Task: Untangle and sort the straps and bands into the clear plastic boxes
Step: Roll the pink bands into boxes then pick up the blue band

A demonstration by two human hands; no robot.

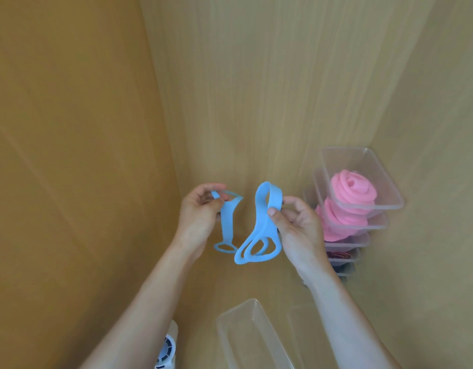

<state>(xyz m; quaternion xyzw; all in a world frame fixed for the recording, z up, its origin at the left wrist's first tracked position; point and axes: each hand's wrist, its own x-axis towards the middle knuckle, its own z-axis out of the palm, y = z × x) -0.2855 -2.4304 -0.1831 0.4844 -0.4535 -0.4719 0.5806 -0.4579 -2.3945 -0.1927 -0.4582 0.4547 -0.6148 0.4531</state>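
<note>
Two sets of soft, matte, sky-blue bands hang over the pale wood-grain surface (256, 102). The single blue strap (226, 219) is a flat strip forking into thin loops at each end. The left hand (200, 211) pinches its upper loop between curled fingers and thumb, and the strip drops just right of that palm to an oval ring below the fingers. The blue bundle (262, 230) of wider bands arches over the right hand (299, 230), nipped between thumb and forefinger, its overlapping loops dangling left of the wrist. Right of those fingers stand stacked clear boxes (384, 182), glossy and rectangular, holding coiled pink rolls (349, 190). An empty clear box (254, 302) lies below both hands.
</note>
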